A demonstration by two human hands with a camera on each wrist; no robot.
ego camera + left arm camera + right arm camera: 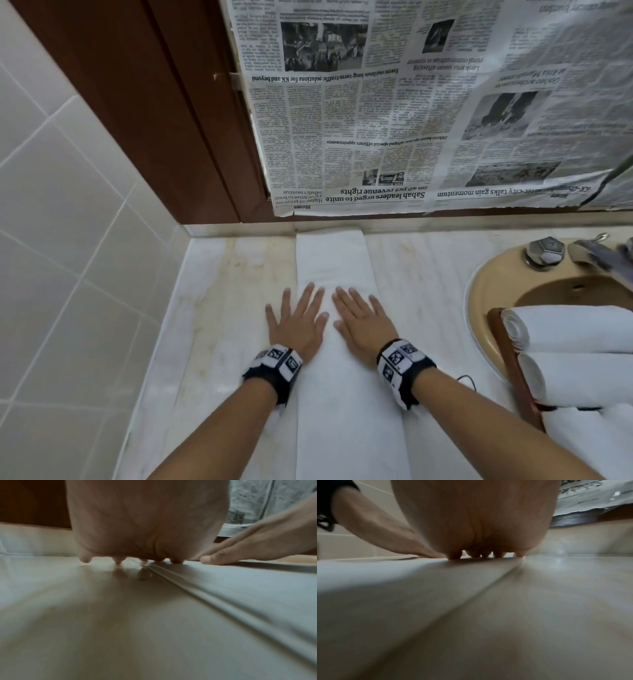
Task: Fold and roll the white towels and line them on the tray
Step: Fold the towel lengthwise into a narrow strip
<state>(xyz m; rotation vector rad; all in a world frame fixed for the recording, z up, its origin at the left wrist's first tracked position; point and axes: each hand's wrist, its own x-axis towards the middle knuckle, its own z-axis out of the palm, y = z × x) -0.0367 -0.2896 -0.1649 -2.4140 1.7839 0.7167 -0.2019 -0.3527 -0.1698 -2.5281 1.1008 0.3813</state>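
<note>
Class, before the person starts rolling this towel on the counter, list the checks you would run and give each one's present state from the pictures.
1. Towel folded into a long strip, flat on the counter: ok.
2. Left hand flat with straight fingers, partly on the towel's left edge: ok.
3. Right hand flat on the towel: ok.
4. Strip's long edges straight and layers aligned: ok in the head view; near end is out of view, cannot tell.
5. Room left on the tray beside the rolled towels: cannot tell, tray is cut off.
</note>
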